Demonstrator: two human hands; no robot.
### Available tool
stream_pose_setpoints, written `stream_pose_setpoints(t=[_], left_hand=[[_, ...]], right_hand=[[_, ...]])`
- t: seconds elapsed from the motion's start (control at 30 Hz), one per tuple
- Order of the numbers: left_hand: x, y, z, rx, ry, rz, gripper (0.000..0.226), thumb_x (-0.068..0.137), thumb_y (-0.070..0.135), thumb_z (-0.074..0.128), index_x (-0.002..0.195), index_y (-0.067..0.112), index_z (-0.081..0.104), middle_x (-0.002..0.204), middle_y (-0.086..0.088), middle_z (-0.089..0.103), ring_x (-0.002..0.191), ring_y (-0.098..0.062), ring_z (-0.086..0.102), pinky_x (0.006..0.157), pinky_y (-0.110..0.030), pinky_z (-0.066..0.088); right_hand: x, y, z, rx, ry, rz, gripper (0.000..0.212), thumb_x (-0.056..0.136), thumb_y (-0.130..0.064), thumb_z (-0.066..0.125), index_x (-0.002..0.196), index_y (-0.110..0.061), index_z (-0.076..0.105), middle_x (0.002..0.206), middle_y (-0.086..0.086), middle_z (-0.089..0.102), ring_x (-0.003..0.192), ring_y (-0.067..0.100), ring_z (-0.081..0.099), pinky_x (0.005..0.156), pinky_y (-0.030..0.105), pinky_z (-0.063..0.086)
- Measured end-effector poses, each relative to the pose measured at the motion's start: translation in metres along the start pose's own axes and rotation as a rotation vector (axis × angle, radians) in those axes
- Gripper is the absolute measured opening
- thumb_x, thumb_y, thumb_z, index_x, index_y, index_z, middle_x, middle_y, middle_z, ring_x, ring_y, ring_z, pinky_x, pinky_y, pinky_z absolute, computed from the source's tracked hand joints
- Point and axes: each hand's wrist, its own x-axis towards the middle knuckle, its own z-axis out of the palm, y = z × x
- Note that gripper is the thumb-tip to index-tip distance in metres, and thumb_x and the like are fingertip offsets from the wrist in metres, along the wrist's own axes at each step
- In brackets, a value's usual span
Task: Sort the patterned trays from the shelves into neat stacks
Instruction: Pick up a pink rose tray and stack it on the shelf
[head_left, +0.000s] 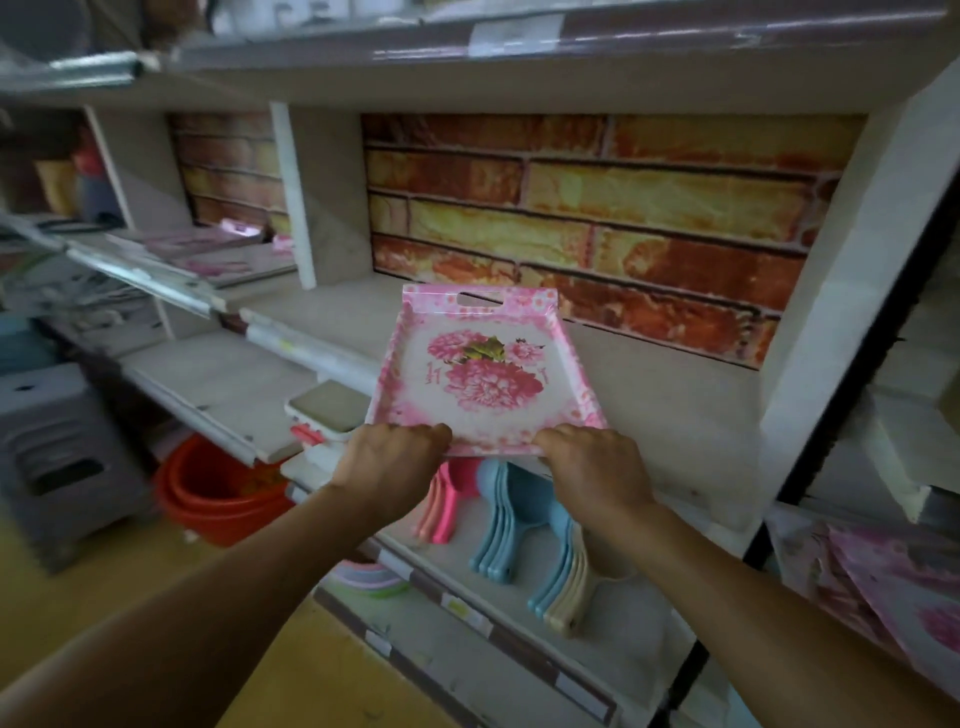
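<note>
The shelf (675, 415) with the brick-patterned back panel (597, 208) was the largest thing in play, its board bare and pale, and it seemed the place where the stack should go. Over its front edge a pink floral tray (485, 374) was held nearly level, face up, its handle slot pointing toward the brick panel and its near rim out past the shelf lip. Whether its far end touched the board could not be told. More patterned trays (208, 249) lay flat in the bay to the left, and others (893, 587) leaned at the lower right, so sorting looked barely begun. To do this step well, the tray should be slid in square to the shelf edge, kept flat, and set where later trays could line up on it. The left hand (389, 457) was clenched on the near rim at its left corner, thumb on top. The right hand (592, 462) gripped the right corner likewise; both should let go together.
</note>
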Motion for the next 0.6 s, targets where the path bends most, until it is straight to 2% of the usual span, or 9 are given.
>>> stream_pose_setpoints(t=[0.1,0.2,0.37,0.53,0.6], left_hand=[[-0.026,-0.035,0.0,0.023,-0.031,-0.068,0.023,0.099,0.037,0.039,0.115,0.028,0.052,0.104,0.001,0.069,0.09,-0.024,0.066,0.061,-0.031,0.04],[-0.056,-0.076,-0.002,0.043,-0.059,-0.138,0.019,0.097,0.036,0.041,0.11,0.027,0.052,0.1,0.002,0.069,0.088,-0.024,0.067,0.058,-0.031,0.039],[-0.113,-0.14,-0.011,0.093,-0.107,-0.243,0.021,0.099,0.038,0.037,0.109,0.026,0.051,0.105,0.002,0.068,0.092,-0.025,0.066,0.058,-0.03,0.033],[-0.165,-0.209,-0.009,0.12,-0.139,-0.345,0.017,0.096,0.03,0.039,0.108,0.026,0.05,0.102,0.0,0.068,0.09,-0.026,0.066,0.057,-0.032,0.037],[-0.185,-0.235,-0.006,0.123,-0.135,-0.382,0.014,0.094,0.026,0.042,0.106,0.026,0.05,0.101,0.0,0.069,0.088,-0.026,0.066,0.057,-0.033,0.039]], right_hand=[[0.022,-0.038,0.003,0.057,0.045,-0.082,0.034,0.043,-0.007,0.085,0.064,-0.023,0.065,0.054,-0.002,0.06,0.042,0.021,0.058,0.036,0.02,0.035],[0.044,-0.085,0.007,0.109,0.089,-0.155,0.031,0.044,-0.006,0.085,0.065,-0.02,0.067,0.054,-0.001,0.061,0.041,0.021,0.058,0.036,0.019,0.036],[0.076,-0.17,0.018,0.156,0.079,-0.216,0.032,0.046,-0.008,0.086,0.068,-0.021,0.067,0.054,-0.001,0.06,0.042,0.021,0.058,0.037,0.02,0.037],[0.103,-0.253,0.024,0.198,0.045,-0.27,0.029,0.053,-0.011,0.084,0.072,-0.024,0.067,0.059,-0.003,0.062,0.047,0.021,0.06,0.04,0.022,0.039],[0.113,-0.283,0.023,0.222,0.046,-0.307,0.02,0.063,-0.015,0.08,0.076,-0.024,0.067,0.064,-0.003,0.065,0.053,0.022,0.062,0.045,0.024,0.037]])
